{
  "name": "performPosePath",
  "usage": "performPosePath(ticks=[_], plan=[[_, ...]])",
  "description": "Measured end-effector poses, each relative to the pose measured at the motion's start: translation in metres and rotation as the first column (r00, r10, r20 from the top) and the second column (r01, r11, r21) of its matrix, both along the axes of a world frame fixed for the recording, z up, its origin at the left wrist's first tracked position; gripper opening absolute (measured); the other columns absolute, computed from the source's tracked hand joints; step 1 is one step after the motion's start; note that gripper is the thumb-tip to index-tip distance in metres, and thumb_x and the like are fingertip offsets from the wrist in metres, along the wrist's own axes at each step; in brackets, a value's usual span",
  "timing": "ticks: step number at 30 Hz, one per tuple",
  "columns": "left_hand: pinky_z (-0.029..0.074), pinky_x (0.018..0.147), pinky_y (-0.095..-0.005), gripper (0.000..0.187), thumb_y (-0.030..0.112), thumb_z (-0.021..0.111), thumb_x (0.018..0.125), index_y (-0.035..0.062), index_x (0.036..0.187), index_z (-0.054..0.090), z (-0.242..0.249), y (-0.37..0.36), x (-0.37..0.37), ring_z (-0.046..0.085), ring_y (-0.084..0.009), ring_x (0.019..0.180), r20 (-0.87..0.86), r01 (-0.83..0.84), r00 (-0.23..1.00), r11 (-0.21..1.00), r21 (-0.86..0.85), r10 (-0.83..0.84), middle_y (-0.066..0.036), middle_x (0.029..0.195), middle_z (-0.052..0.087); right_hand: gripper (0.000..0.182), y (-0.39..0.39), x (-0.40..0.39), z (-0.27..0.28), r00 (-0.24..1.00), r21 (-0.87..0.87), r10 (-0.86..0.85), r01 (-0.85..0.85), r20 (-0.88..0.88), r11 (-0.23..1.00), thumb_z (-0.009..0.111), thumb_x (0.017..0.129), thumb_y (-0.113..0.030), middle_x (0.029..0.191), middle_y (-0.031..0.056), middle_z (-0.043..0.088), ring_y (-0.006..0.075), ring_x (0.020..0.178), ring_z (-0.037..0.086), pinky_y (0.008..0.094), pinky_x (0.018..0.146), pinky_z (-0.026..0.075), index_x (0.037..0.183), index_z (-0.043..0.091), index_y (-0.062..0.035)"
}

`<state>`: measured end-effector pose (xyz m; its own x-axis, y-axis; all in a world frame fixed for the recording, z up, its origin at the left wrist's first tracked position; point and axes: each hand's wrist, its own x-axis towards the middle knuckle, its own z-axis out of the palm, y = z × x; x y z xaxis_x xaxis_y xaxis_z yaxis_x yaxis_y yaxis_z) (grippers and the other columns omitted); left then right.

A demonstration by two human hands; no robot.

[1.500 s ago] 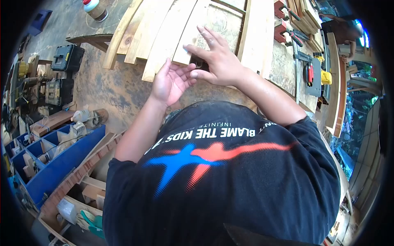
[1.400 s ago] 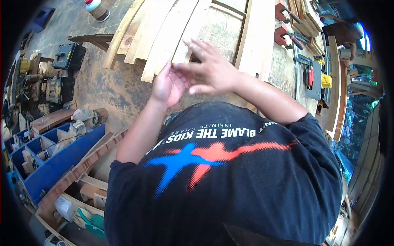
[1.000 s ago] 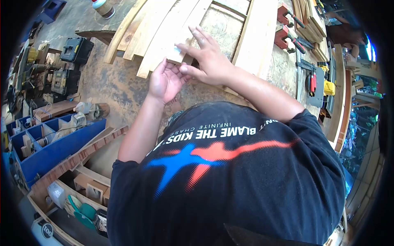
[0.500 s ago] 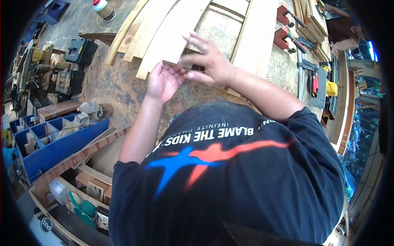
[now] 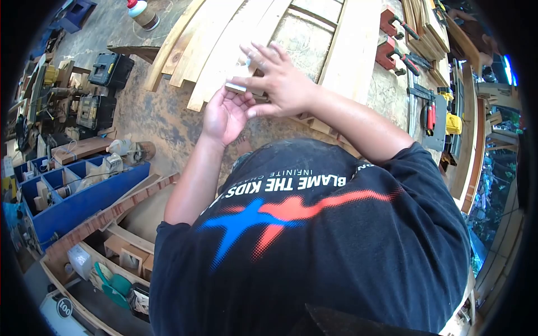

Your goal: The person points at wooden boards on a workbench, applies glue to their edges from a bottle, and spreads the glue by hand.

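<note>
Several pale wooden boards (image 5: 216,42) lie side by side, running away from me at the top of the view. At the near end of one board (image 5: 236,88) is my left hand (image 5: 225,116), palm up, with its fingers curled against the underside of that end. My right hand (image 5: 280,83) is spread above the same board end, its fingers apart and partly covering it. The right thumb comes close to the left fingertips. Whether the right fingertips press on the wood cannot be made out.
Red clamps (image 5: 386,53) stand right of the boards, near stacked timber (image 5: 426,33). A glue bottle (image 5: 142,15) is at upper left. Black tool cases (image 5: 111,70) and a blue divided box (image 5: 89,193) are at left. Another person (image 5: 473,33) is at upper right.
My right hand has shifted slightly left, its fingers spread wider over the board end. My left hand has moved only a little. At upper right, a wooden piece now shows before the other person.
</note>
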<state>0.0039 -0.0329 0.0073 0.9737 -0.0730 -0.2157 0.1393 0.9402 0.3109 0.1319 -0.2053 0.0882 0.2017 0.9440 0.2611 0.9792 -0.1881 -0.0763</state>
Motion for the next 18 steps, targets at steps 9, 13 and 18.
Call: performPosePath(ticks=[9,13,18], plan=[[0.053,0.093,-0.0448,0.048,0.037,0.025,0.111,0.0073,0.119,0.062,0.005,-0.003,0.0,0.064,-0.0253,0.098,-0.076,-0.032,0.996,0.998,0.045,0.035,-0.011,0.1,0.068,0.082,-0.005,-0.002,0.007,0.999,-0.082,-0.054,0.053,-0.01,0.995,0.043,0.087,-0.085,0.164,0.0296,0.022,0.0481,0.153,0.018,0.0659,0.122,0.008,0.15,0.051,-0.0337],[0.051,0.093,-0.0458,0.046,0.037,0.028,0.11,0.0059,0.117,0.062,0.006,-0.002,-0.003,0.063,-0.0259,0.096,-0.094,0.018,0.995,0.999,0.045,-0.014,-0.011,0.098,0.067,0.079,-0.008,0.028,-0.008,0.971,-0.034,-0.24,0.24,0.005,0.97,0.046,0.086,-0.084,0.163,0.0309,0.022,0.0489,0.153,0.018,0.0666,0.121,0.011,0.147,0.054,-0.0346],[0.051,0.094,-0.0453,0.047,0.036,0.028,0.11,0.0073,0.118,0.063,0.004,-0.003,-0.002,0.064,-0.0261,0.099,-0.018,0.011,1.0,1.0,-0.01,-0.012,-0.012,0.101,0.07,0.079,-0.007,0.009,0.006,0.99,-0.038,0.078,-0.083,-0.12,0.996,0.049,0.086,-0.081,0.163,0.0318,0.023,0.0501,0.152,0.018,0.0663,0.12,0.013,0.147,0.056,-0.0313]])
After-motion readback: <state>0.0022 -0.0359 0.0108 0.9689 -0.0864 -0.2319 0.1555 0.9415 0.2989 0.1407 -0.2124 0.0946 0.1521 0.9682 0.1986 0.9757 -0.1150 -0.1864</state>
